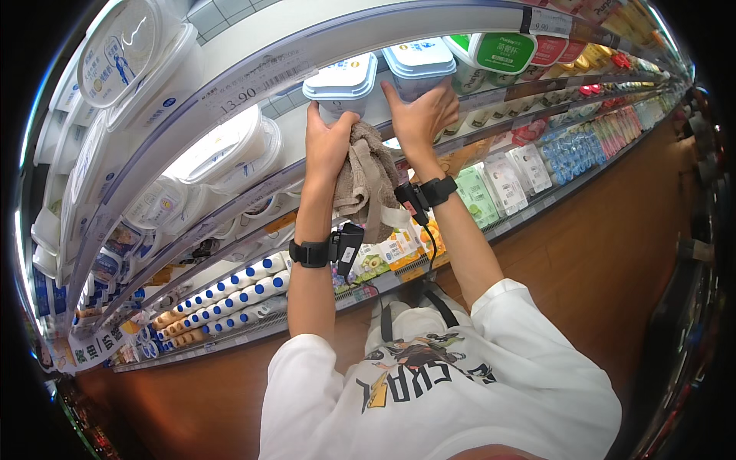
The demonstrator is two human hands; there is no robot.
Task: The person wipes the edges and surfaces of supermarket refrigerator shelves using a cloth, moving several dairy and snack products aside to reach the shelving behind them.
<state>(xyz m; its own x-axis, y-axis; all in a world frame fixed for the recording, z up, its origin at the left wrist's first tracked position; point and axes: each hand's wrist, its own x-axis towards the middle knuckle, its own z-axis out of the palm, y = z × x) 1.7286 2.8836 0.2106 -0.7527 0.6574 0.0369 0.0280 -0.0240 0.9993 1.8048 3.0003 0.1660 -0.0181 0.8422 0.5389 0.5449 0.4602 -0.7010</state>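
Observation:
My left hand (326,141) holds a beige terry cloth (368,178), which hangs down beside the wrist. Its thumb and a finger also press against the front of a pale blue lidded tub (340,77) on the shelf. My right hand (424,118) is wrapped around the front of a second pale blue tub (418,57), thumb on its left side and fingers on its right. Both tubs sit near the shelf's front edge with a narrow gap between them. Whether either base is lifted is hidden. Each wrist wears a black strap with a small cabled device.
Green-lidded cups (506,53) stand right of the tubs. Large white tubs (123,54) are stacked at left. A price rail (241,92) crosses above my left arm. Lower shelves hold blue-capped bottles (236,293) and cartons (506,184). Brown floor (575,270) lies below.

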